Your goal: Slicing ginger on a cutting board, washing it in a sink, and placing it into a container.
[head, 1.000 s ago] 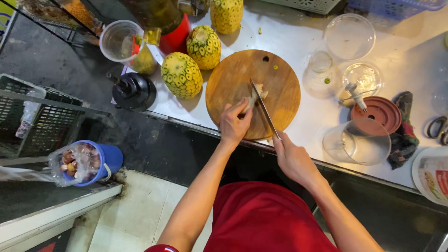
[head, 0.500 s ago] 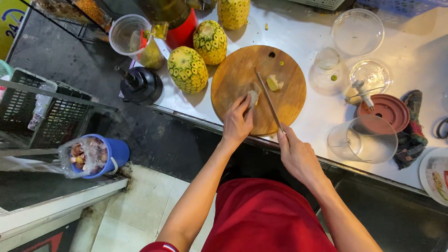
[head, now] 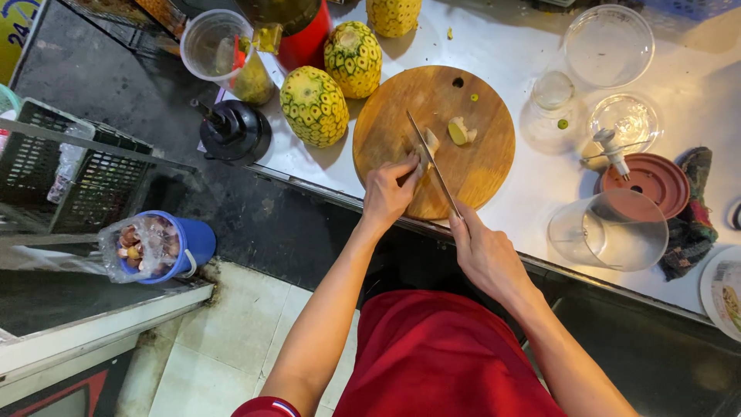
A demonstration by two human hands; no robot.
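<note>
- Steel knife (head: 434, 164): gripped in the right hand (head: 482, 251), fingers curled shut round the handle at the lower centre of the frame. The blade runs up and to the left from that hand, a long diagonal across the wooden cutting board (head: 486, 166).
- Left hand (head: 388, 191): sits just left of the blade, on the lower left part of the board. Its fingers are bent and close together, pinning a small pale fruit piece (head: 429, 143) by the fingertips. The grip is narrow, not a full fist.
- Key relation: the pinned piece lies above and slightly right of the left hand, touching or just beside the blade about midway along its length. The blade axis passes between the left fingertips and the rest of the board. The left hand is the nearer hand to the piece; the right hand is well back at the handle end.
- A second cut piece (head: 461, 131), pale with a green edge, lies loose on the board, right of the blade, apart from both hands.
- Two whole pineapples (head: 314, 105) stand left of the board in the upper centre of the frame, on the white counter (head: 540, 197).
- A clear plastic cup (head: 610, 232) lies on its side to the right of the board, with a reddish round lid (head: 654, 179) just above it.
</note>
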